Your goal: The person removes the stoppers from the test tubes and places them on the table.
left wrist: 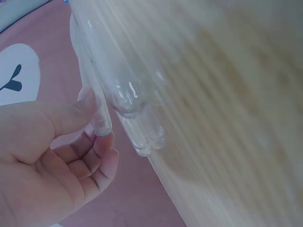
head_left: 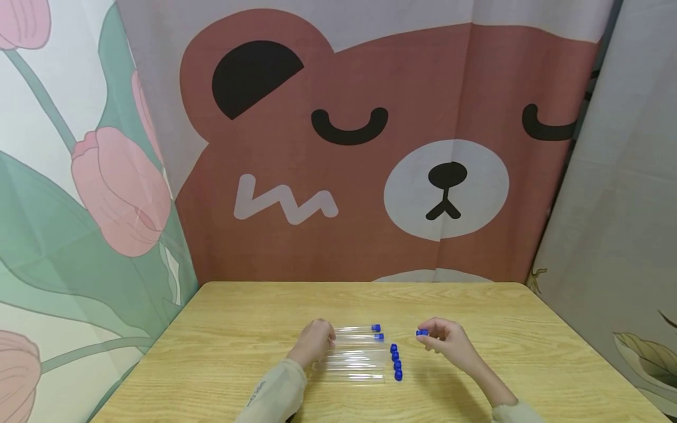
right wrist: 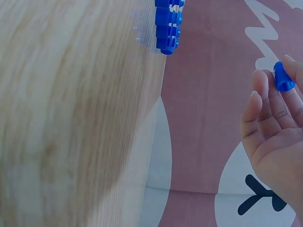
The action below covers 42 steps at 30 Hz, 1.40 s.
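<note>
My left hand [head_left: 314, 342] is at the left ends of several clear test tubes lying side by side. In the left wrist view its thumb and fingers pinch the rounded end of one clear test tube [left wrist: 101, 118]. Two of the tubes, at the far side, bear blue caps [head_left: 379, 337]. Nearer to me lie uncapped tubes [head_left: 351, 369]. Right of the tubes, my right hand [head_left: 449, 342] pinches a loose blue cap [right wrist: 284, 80] between thumb and fingers, held above the table. A row of loose blue caps [head_left: 397, 365] stands between the tubes and this hand.
The wooden table [head_left: 238, 329] reaches back to a curtain [head_left: 370, 247] printed with a bear's face. A flowered curtain [head_left: 121, 194] hangs along the left, and a pale one [head_left: 608, 223] along the right.
</note>
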### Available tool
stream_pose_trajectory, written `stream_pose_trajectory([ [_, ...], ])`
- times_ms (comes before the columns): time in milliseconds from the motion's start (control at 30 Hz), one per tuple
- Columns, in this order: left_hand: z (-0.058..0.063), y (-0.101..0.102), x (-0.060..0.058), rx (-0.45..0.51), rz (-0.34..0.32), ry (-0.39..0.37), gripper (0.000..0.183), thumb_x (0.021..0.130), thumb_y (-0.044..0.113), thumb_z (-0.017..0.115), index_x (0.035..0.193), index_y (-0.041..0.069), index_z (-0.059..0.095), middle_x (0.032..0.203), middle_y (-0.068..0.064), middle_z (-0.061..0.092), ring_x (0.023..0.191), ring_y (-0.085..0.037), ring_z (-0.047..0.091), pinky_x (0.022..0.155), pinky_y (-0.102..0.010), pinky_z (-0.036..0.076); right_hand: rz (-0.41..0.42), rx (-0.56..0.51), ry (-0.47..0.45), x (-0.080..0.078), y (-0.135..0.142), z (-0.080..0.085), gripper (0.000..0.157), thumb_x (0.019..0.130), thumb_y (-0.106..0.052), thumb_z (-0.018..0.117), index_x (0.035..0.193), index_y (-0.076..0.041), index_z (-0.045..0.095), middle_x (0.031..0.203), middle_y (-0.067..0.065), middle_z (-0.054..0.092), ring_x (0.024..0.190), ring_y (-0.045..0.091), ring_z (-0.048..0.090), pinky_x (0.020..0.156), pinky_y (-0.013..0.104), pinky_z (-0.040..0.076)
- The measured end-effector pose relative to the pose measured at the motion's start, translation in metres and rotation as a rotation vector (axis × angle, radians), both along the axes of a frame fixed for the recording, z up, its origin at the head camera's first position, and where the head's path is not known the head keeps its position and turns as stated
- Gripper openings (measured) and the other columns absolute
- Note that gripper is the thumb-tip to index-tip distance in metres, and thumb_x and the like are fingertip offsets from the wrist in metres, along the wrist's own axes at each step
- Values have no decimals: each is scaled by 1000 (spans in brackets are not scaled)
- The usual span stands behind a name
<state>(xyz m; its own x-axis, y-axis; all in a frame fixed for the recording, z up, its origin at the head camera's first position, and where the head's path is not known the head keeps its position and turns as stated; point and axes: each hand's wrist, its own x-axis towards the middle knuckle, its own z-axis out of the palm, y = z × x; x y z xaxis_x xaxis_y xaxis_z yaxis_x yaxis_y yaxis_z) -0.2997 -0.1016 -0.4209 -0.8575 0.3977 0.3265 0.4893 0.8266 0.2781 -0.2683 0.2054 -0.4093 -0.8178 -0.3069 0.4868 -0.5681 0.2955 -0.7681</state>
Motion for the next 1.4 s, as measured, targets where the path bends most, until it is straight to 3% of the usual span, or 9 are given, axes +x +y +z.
stream_pose_trajectory([
  [333,-3,-2,-4,-46,-3,12,6,69,1,71,73,5,69,72,-1,60,72,-18,57,66,-28,48,14,-3,7,3,0,2,11,83,-5,61,91,3,60,68,10,59,56,20,55,43,29,43],
  [533,-7,-4,-7,-61,-60,41,10,67,-3,69,67,7,67,69,0,60,66,-13,56,59,-25,46,12,8,-9,4,-2,5,10,83,1,60,91,6,59,68,13,58,56,24,54,44,27,43],
  [733,-5,-3,-6,-69,-78,26,10,68,-4,69,67,6,67,68,0,61,65,-12,56,58,-24,46,16,19,-26,1,0,1,12,84,-5,61,93,3,60,70,8,59,57,20,55,45,31,44],
  [1000,-4,-2,-4,-100,-77,16,19,65,-10,63,60,9,63,64,4,56,61,-8,48,55,-22,43,28,13,-9,1,1,0,12,84,-7,61,92,2,60,71,17,58,57,17,55,45,32,45],
  [1400,-4,-1,-2,-115,-74,5,21,65,-10,61,56,10,59,60,6,49,56,-7,43,50,-21,39,26,13,-15,2,0,-3,12,84,-7,61,92,2,60,72,11,60,57,13,56,45,31,45],
])
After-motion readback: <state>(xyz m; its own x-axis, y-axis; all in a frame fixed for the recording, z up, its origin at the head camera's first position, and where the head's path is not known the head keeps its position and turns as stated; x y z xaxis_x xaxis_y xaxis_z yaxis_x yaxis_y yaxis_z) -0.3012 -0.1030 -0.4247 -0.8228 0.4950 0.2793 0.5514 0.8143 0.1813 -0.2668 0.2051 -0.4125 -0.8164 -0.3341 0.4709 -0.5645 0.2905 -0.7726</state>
